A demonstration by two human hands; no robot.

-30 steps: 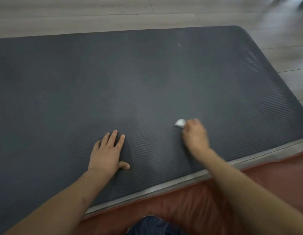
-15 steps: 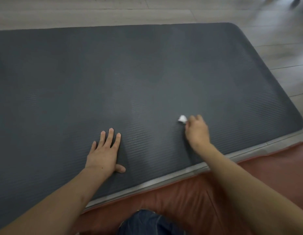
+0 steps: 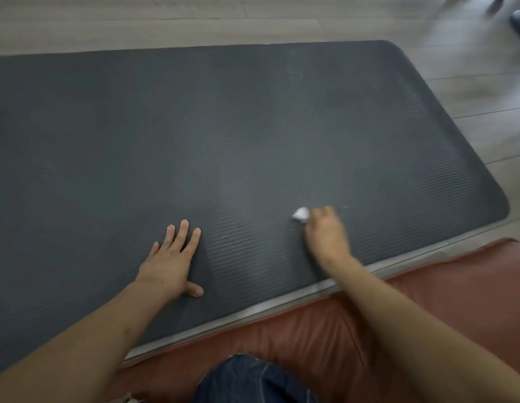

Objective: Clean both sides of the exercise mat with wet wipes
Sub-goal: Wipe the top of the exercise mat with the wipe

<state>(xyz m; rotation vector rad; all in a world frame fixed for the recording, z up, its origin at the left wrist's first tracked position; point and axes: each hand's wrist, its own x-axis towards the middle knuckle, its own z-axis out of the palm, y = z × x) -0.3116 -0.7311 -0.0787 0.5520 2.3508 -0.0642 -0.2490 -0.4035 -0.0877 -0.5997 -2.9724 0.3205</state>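
A dark grey exercise mat (image 3: 253, 135) lay flat on a pale wood-look plank floor (image 3: 136, 21), filling most of the view from the left edge to its rounded right-hand corners. Its surface was finely ribbed, the ridges running across, with a faint lighter streak between the two hands. On the left, the left hand (image 3: 173, 260) rested palm down on the mat, fingers straight and slightly spread, thumb out to the side. To the right of it, the right hand (image 3: 327, 232) pressed on the mat with its fingers curled around a small crumpled white wet wipe (image 3: 301, 213), which poked out at the fingertips and touched the ribbed surface. Along the mat's near edge ran a thin strip of floor, then a reddish-brown leather cushion (image 3: 456, 286) under the forearms. A patch of dark blue denim (image 3: 253, 379) showed at the bottom centre. In the far right corner, some blurred dark shapes (image 3: 519, 17) stood on the floor; what they were could not be told.
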